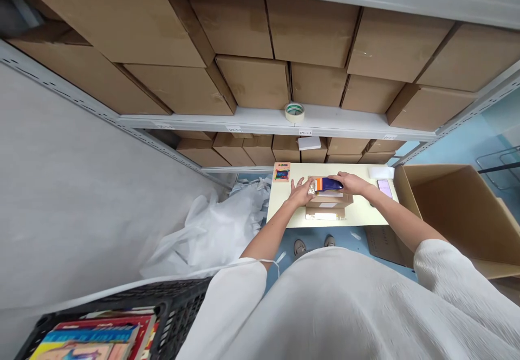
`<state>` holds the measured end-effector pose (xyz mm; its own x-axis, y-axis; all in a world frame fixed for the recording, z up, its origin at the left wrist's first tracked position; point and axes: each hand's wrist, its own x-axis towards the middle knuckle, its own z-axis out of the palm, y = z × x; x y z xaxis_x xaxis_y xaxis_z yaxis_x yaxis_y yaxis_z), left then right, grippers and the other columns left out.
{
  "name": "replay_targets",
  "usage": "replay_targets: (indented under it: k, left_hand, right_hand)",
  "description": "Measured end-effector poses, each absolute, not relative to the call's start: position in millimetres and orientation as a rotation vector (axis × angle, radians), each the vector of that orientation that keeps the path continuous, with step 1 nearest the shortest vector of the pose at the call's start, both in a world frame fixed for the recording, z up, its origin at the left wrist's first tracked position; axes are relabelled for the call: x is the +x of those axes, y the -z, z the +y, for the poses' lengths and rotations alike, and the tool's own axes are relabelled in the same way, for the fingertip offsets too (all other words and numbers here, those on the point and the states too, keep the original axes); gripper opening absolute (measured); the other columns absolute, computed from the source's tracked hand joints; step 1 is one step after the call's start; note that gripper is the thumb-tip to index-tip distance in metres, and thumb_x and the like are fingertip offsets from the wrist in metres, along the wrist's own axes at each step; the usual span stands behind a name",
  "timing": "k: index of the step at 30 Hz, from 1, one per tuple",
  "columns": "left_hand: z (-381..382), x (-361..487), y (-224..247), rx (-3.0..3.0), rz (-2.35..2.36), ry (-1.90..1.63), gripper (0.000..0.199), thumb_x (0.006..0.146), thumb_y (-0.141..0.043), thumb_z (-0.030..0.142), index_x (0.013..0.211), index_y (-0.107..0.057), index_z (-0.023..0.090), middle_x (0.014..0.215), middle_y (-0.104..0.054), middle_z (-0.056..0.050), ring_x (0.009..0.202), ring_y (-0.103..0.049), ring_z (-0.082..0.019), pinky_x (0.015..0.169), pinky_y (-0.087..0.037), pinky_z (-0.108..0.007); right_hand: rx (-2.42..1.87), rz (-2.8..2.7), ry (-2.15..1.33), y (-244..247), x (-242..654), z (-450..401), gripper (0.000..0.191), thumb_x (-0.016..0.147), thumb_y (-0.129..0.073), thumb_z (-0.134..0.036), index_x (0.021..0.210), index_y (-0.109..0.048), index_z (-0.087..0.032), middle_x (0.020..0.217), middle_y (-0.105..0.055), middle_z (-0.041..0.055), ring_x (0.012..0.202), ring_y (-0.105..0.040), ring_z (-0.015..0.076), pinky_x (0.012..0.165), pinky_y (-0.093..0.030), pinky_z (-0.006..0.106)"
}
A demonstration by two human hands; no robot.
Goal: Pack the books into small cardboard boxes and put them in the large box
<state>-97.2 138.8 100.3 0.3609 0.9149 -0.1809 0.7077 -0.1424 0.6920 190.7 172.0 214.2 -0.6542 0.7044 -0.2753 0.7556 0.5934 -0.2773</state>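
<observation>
Head view: the blue tool is over the top of a brown box on the bench. The right hand has its fingers closed around the tool's dark end. The left hand is at the other end, by the box's left side, with its fingers bent; I can't tell if they grip anything. A card lies on the left, and a phone lies on the right.

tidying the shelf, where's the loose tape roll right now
In the head view, the tape roll lies just right of centre on the shelf, in front of the cardboard boxes.
</observation>
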Motion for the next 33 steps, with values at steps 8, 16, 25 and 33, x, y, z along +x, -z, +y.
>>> replay_targets:
  k: [8, 16, 25, 33]
  left_hand:
    - [138.5, -96.2, -99.7, 1.907, 1.465, -0.342, 0.088, 0.082, -0.080, 0.033, 0.163, -0.044, 0.031, 0.159, -0.062, -0.014, 0.167, -0.024, -0.040, 0.133, 0.010, -0.064]
    - [140.9, -93.3, -103.5, 1.868, 1.512, -0.306, 0.088, 0.078, -0.083, 0.032, 0.159, -0.047, 0.031, 0.159, -0.061, -0.016, 0.165, -0.029, -0.043, 0.132, 0.007, -0.066]
    - [141.7, -85.1, -110.5, 1.842, 1.581, -0.259, 0.088, 0.075, -0.085, 0.032, 0.156, -0.049, 0.032, 0.158, -0.061, -0.016, 0.164, -0.031, -0.043, 0.133, 0.003, -0.066]
    - [141.8, -79.0, -119.9, 1.924, 1.610, -0.038, 0.093, 0.084, -0.076, 0.029, 0.167, -0.034, 0.029, 0.168, -0.051, -0.017, 0.166, -0.026, -0.043, 0.132, 0.001, -0.070]
  right_hand:
    - [1.310, 2.684, 0.595, -224.0, 267.6, 163.3, 0.062, 0.096, -0.073, -0.037, 0.155, -0.056, -0.030, 0.119, -0.070, 0.0120, 0.108, -0.069, 0.0306, 0.089, -0.052, 0.036]
    - [1.424, 2.656, 0.509, -212.3, 373.9, 141.9, 0.061, 0.094, -0.074, -0.039, 0.153, -0.059, -0.030, 0.116, -0.071, 0.0134, 0.102, -0.070, 0.0310, 0.088, -0.053, 0.038]
    - [1.374, 2.706, 0.493, -195.0, 430.6, 146.8, 0.061, 0.097, -0.069, -0.040, 0.156, -0.057, -0.027, 0.125, -0.071, 0.0171, 0.109, -0.069, 0.0337, 0.097, -0.050, 0.044]
    - [1.289, 2.636, 0.359, -162.5, 413.3, 151.3, 0.064, 0.095, -0.074, -0.036, 0.155, -0.057, -0.026, 0.117, -0.072, 0.0153, 0.105, -0.069, 0.0320, 0.091, -0.047, 0.039]
